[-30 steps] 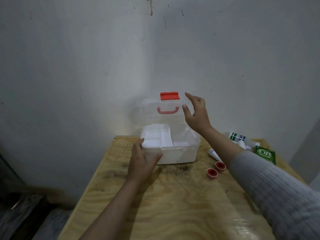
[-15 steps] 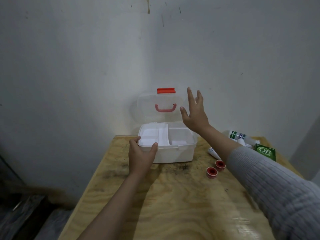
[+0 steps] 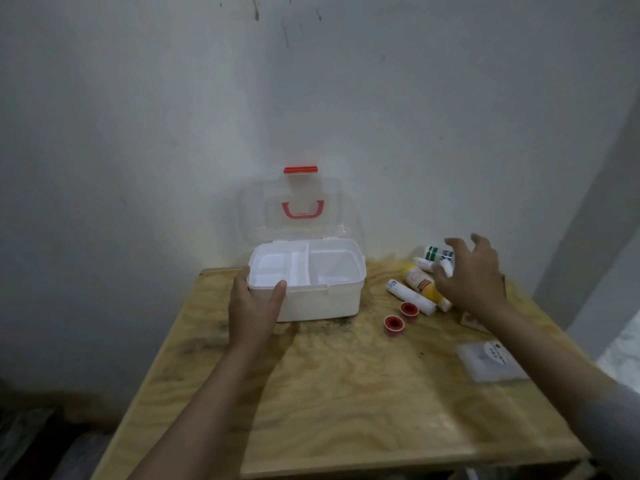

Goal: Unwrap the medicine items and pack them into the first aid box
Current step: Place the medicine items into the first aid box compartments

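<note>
The white first aid box [image 3: 322,299] stands at the table's far side, its clear lid [image 3: 294,209] with a red handle leaning back against the wall. A white divided tray fills the box top. My left hand [image 3: 254,306] grips the box's front left corner, thumb over the rim. My right hand [image 3: 471,275] hovers with spread fingers over a cluster of medicine items: a yellow-and-white tube [image 3: 420,284], a white tube [image 3: 410,296], and a green-and-white bottle [image 3: 434,252]. Part of the cluster is hidden under the hand.
Two small red-and-white tape rolls [image 3: 401,316] lie right of the box. A clear plastic packet [image 3: 490,365] rests near the wooden table's [image 3: 346,393] right edge. The wall stands close behind the box.
My right hand has left the raised lid and moved right and down over the medicine items. The lid stays open. My left hand has kept its hold on the box.
</note>
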